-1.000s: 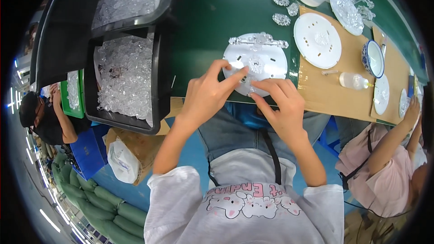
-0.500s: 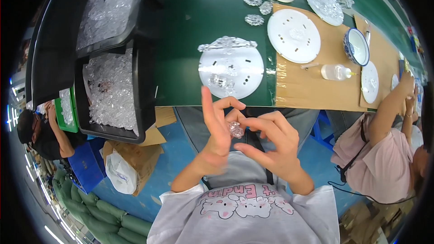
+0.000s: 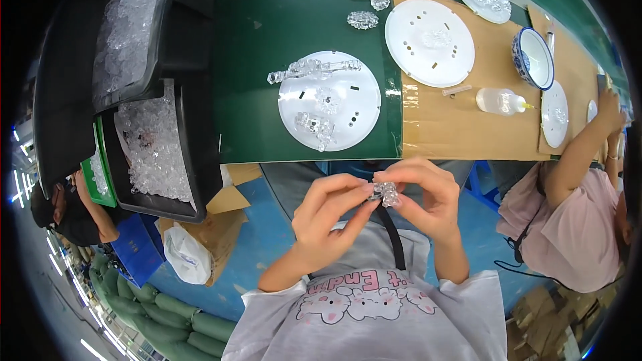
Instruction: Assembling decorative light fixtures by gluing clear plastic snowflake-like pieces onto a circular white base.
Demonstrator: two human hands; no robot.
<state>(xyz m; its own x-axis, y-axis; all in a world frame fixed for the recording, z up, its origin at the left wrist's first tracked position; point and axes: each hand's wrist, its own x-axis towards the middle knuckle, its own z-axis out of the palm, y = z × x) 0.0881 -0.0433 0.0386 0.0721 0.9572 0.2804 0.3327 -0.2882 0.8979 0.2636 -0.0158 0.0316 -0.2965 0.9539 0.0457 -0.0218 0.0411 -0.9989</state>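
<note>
Crystal piece (image 3: 386, 192), a small clear faceted cluster, sits pinched between both my hands above my lap, just off the near edge of the tabletop (image 3: 267, 60) and well short of the disc (image 3: 329, 100) straight ahead of it. My left hand (image 3: 328, 217) closes on it from the left with fingertips narrowed around its side; my right hand (image 3: 421, 197) grips it from the right and above, thumb and forefinger curled tight. Each hand has its grip on the piece, so neither is nearer; its long axis I cannot tell, it is too small and half hidden by my fingers. It looks hard, glassy and knobbly, catching light on many little faces. The disc is flat, round, white plastic with small slots and holes, and it carries a few clear pieces, one long beaded bar (image 3: 314, 67) across its far rim. It lies on green matting. To the right, on brown card, rests a second white disc (image 3: 429, 23), then a soft squeeze bottle (image 3: 500, 100) and a blue-and-white bowl (image 3: 533, 57). To my left stand black bins (image 3: 194, 160) heaped with more clear pieces. Another person's arm (image 3: 582, 147) reaches in at far right.
</note>
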